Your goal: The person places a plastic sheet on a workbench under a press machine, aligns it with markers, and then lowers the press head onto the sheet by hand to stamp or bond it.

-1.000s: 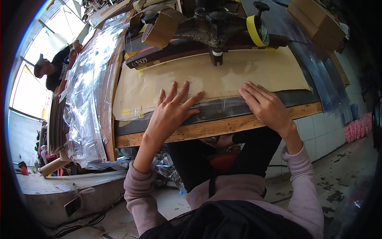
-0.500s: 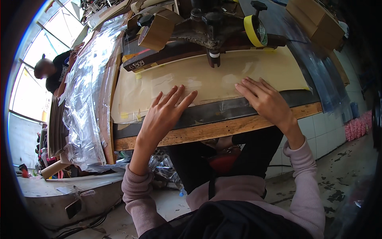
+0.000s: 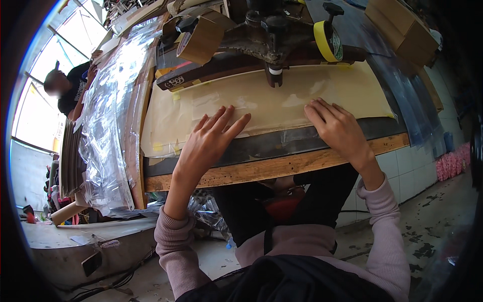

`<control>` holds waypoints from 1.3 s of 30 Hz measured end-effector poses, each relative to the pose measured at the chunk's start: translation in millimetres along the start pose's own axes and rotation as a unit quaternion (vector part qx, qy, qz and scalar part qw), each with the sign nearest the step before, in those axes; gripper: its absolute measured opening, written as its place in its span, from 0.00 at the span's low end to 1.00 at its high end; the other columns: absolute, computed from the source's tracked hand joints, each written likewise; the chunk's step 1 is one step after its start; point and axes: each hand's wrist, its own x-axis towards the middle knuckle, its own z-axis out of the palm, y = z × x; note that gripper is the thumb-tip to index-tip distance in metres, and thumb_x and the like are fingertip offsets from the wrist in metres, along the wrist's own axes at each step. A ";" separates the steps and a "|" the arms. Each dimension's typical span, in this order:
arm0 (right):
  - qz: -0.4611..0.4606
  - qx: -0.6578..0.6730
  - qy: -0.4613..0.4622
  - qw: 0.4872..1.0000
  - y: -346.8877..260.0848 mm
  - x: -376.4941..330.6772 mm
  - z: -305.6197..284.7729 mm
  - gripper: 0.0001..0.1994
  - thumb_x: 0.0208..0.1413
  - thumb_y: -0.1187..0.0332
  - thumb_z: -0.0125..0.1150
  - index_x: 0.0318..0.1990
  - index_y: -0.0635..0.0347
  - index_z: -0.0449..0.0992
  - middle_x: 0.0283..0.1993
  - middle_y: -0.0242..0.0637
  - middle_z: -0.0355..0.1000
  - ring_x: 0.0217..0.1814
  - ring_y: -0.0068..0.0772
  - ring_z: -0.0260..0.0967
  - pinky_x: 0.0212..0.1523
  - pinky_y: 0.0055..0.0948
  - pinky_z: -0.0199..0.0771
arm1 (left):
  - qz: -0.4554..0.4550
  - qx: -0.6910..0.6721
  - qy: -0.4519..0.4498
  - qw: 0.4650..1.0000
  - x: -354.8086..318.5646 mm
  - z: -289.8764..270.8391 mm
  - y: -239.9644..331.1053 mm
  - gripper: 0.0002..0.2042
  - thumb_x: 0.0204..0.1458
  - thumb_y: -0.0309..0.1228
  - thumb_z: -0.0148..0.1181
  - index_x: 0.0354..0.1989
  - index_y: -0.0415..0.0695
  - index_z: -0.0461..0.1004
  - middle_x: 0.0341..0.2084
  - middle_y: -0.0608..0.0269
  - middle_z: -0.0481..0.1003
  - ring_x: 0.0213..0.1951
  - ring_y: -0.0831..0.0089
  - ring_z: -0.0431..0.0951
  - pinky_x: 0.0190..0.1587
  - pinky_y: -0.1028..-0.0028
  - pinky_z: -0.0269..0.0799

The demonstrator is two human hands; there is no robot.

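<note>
Fingers (image 3: pixel 227 117) of our left hand (image 3: pixel 209 143) are splayed flat, gripping nothing, pressed palm-down on the tan sheet (image 3: pixel 261 103). Right hand (image 3: pixel 338 126) same: fingers straight and slightly spread, flat on the sheet's near edge, nothing pinched.

Sheet lies on the bench top, just behind the wooden edge (image 3: pixel 282 168), with a dark strip (image 3: pixel 282 143) between them. Clear film (image 3: pixel 297 133) seems to cover its near margin, under our fingertips.

Our read: sheet is thin, light and floppy, creases easily; the film looks slippery and prone to wrinkling. Best handled with flat palms, or lifted by the near corners with both hands, not pinched mid-span.

Behind the sheet: dark metal machine (image 3: pixel 271 38), with a yellow tape roll (image 3: pixel 327 40) and a brown tape roll (image 3: pixel 201 40). Left of the sheet: a crinkled plastic pile (image 3: pixel 108 121); beyond it, another person (image 3: pixel 68 90).
</note>
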 end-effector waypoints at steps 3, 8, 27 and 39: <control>-0.001 0.008 0.009 1.000 3.3 2.5 6.0 0.09 0.48 0.73 0.56 0.38 0.64 0.71 0.41 0.44 0.75 0.47 0.37 0.74 0.44 0.29 0.76 | -0.006 0.003 0.011 1.000 2.8 2.6 -1.4 0.23 0.52 0.27 0.48 0.59 0.56 0.64 0.56 0.53 0.67 0.59 0.56 0.65 0.58 0.58 0.63; -0.006 0.006 0.024 1.000 6.7 8.0 10.3 0.09 0.47 0.73 0.56 0.38 0.64 0.71 0.39 0.44 0.75 0.45 0.36 0.75 0.43 0.29 0.77 | -0.003 0.005 0.019 1.000 7.0 3.4 -6.7 0.24 0.51 0.26 0.49 0.59 0.56 0.64 0.55 0.53 0.68 0.58 0.56 0.66 0.57 0.59 0.64; -0.023 0.055 0.035 0.998 13.4 15.4 3.8 0.10 0.44 0.75 0.58 0.36 0.62 0.70 0.35 0.40 0.75 0.38 0.32 0.76 0.35 0.25 0.78 | -0.021 -0.039 -0.005 0.999 6.1 -8.6 -7.8 0.24 0.49 0.23 0.51 0.57 0.55 0.65 0.54 0.56 0.69 0.57 0.58 0.68 0.56 0.61 0.66; 0.012 0.062 0.030 0.998 13.9 24.3 8.5 0.10 0.48 0.75 0.56 0.40 0.60 0.74 0.38 0.39 0.76 0.36 0.35 0.76 0.35 0.29 0.77 | -0.017 -0.004 0.031 0.999 10.7 -2.2 -19.2 0.24 0.50 0.23 0.48 0.57 0.57 0.66 0.53 0.57 0.70 0.56 0.58 0.69 0.58 0.58 0.63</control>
